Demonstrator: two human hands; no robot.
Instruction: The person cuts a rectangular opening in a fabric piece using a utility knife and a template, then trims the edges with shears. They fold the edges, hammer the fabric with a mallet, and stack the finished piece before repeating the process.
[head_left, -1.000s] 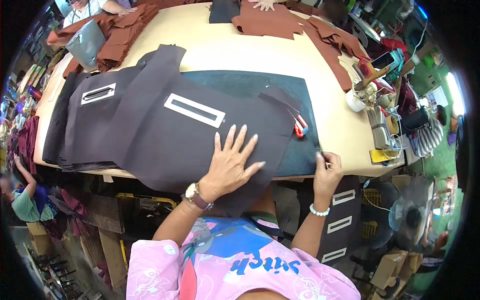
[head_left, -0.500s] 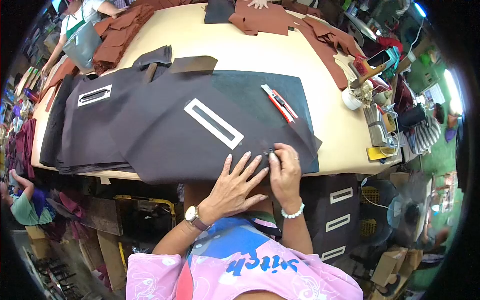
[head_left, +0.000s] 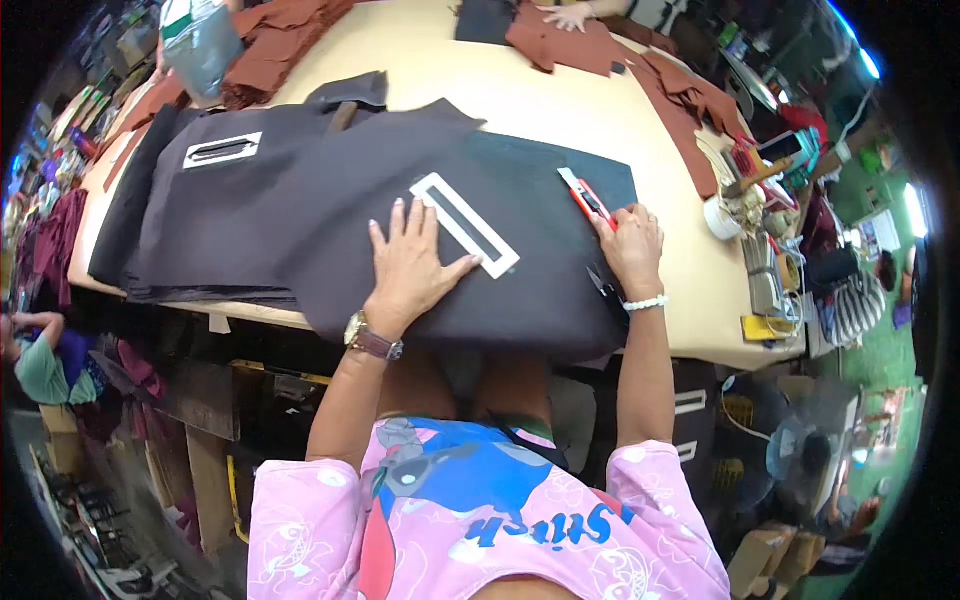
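Note:
A large dark fabric piece point(head_left: 400, 180) lies over a dark cutting mat point(head_left: 545, 160) on the beige table point(head_left: 480, 95). On the fabric sits a white rectangular frame template point(head_left: 465, 225). My left hand point(head_left: 405, 265) presses flat on the fabric, its thumb touching the template's near end. My right hand point(head_left: 630, 248) is to the right, its fingers curled on the near end of a red utility knife point(head_left: 583, 195) that lies on the mat.
A stack of dark fabric with a second white template point(head_left: 222, 150) is at the left. Brown fabric pieces point(head_left: 590, 50) and another person's hand point(head_left: 570, 15) are at the far side. Tools, a cup point(head_left: 717, 217) and a phone crowd the right edge.
Both hands moved away from the fabric's near edge. The left now lies beside the template; the right reached out to the knife. The fabric shifted on the table.

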